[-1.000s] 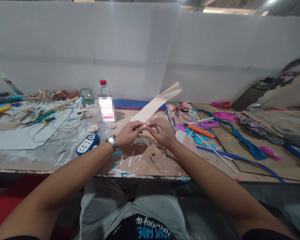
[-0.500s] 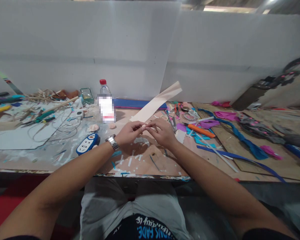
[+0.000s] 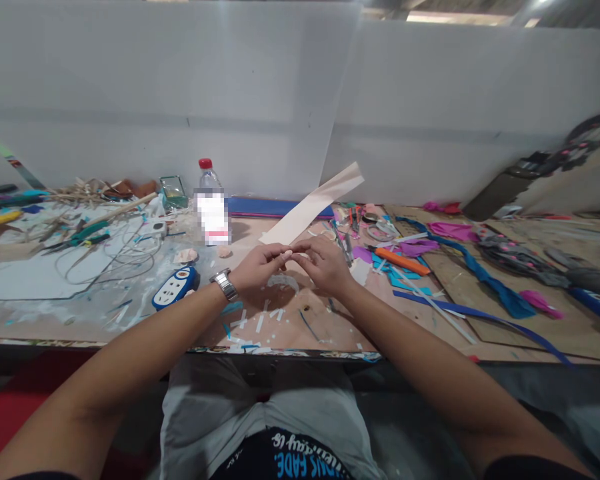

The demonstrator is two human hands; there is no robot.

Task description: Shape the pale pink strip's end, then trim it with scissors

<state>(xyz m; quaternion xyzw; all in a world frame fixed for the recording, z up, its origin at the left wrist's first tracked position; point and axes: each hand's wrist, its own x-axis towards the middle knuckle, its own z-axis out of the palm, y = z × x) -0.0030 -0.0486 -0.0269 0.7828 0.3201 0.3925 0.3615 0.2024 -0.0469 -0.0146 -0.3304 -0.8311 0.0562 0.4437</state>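
Observation:
Over the middle of the table, my left hand (image 3: 261, 265) and my right hand (image 3: 323, 265) meet at the fingertips. Both are closed in a pinch, thumbs against index fingers. Whatever lies between the fingertips is too small or too hidden to make out. Just beyond them a long cream strip (image 3: 314, 203), like paper or thin card, slants up to the right. Its lower end comes close behind my fingers; I cannot tell whether they touch it. Under my hands lies a clear curved piece (image 3: 284, 283), perhaps a tape ring, and small white scraps (image 3: 260, 320).
A red-capped bottle (image 3: 211, 207) stands behind my left hand, near a blue-and-white power strip (image 3: 175, 288). Blue sheets (image 3: 260, 207) lie at the back. To the right are an orange cutter (image 3: 403, 261), a blue ribbon (image 3: 480, 313) and coloured scraps. Pliers (image 3: 83, 237) lie left.
Almost nothing differs. My fingertips have shifted very slightly against each other, and the cream strip stays where it was.

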